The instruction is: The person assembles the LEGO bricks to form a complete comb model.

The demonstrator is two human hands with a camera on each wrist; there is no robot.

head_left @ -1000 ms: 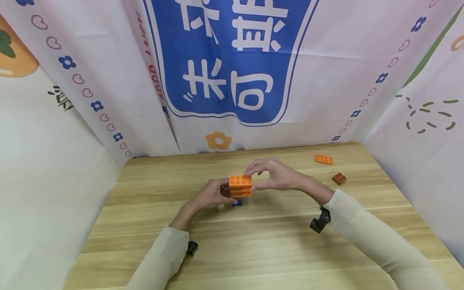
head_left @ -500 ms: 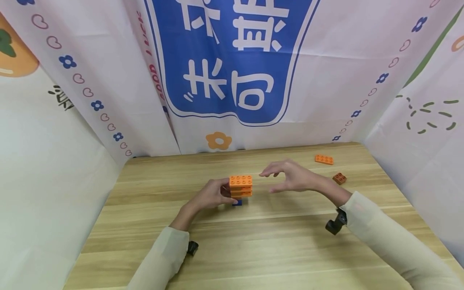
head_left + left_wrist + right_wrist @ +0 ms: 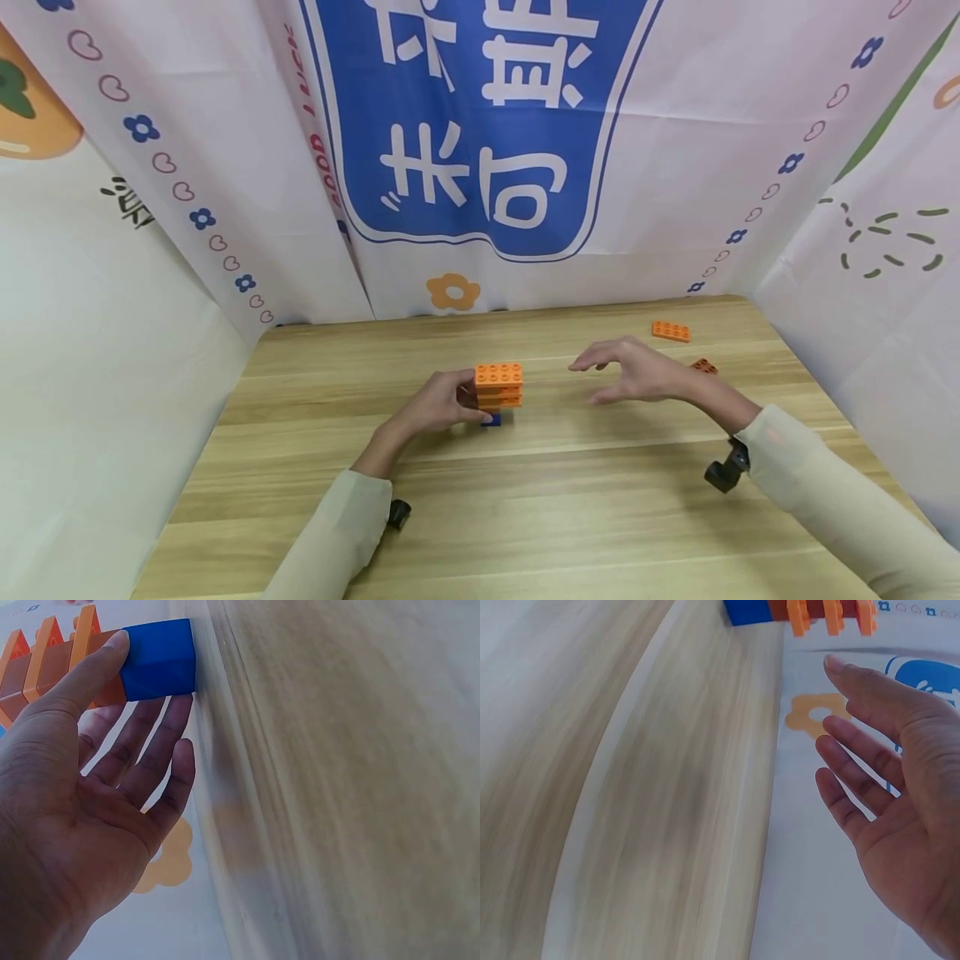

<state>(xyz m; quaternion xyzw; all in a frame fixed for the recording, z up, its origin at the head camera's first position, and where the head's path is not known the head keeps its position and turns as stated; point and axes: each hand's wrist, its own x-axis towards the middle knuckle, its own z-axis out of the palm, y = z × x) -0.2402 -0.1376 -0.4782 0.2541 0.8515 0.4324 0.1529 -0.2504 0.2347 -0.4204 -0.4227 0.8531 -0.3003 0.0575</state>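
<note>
while the left hand (image 3: 435, 406) grips the blue-based, orange-and-brown plastic brick tower (image 3: 498, 387), the empty right hand (image 3: 636, 372), fingers parted, has pulled clear, leaving steadying one-handed.

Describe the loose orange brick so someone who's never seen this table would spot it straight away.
On the wooden table, look toward the far right corner, near the printed sheet. There lies a flat orange brick with two rows of four studs. It sits apart from the orange-layered tower and is brighter than the partly hidden brown brick nearby.
</note>
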